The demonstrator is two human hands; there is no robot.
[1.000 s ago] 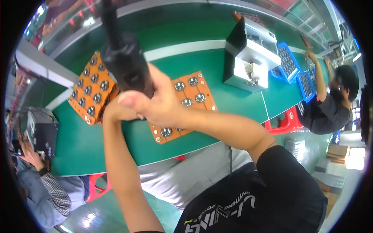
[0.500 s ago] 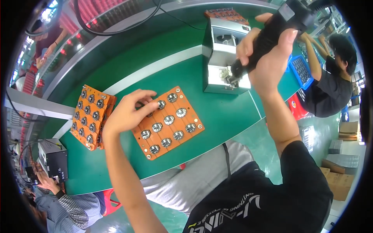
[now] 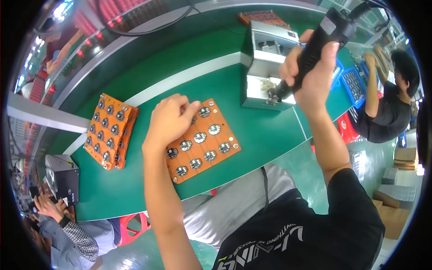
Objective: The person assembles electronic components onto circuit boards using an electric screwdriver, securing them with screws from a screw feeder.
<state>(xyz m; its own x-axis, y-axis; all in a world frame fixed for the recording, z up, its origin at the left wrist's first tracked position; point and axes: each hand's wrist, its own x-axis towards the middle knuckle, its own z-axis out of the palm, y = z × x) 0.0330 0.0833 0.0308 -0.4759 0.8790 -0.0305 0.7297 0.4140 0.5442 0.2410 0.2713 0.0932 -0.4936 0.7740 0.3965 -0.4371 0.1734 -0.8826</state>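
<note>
My right hand (image 3: 315,74) grips a black electric screwdriver (image 3: 317,47). Its tip is at the front opening of a silver screw feeder (image 3: 266,101). My left hand (image 3: 170,119) rests over the upper left part of an orange fixture board (image 3: 205,150), fingers curled in and thumb close to them. Whatever those fingers hold, if anything, is hidden. Rows of round, shiny metal parts (image 3: 200,137) sit in the board, which lies flat on the green table. My left hand covers some of them.
To the left, similar loaded orange boards (image 3: 108,130) are stacked. Another board (image 3: 263,19) lies behind the feeder. A black-and-grey box (image 3: 63,182) stands at the far left. Blue trays (image 3: 352,85) and a co-worker (image 3: 389,99) are at right; another person's hands (image 3: 49,207) are at lower left.
My left hand's fingers have curled in over the board's upper left part. The screwdriver tip stays at the feeder's front. The whole view has shifted slightly.
</note>
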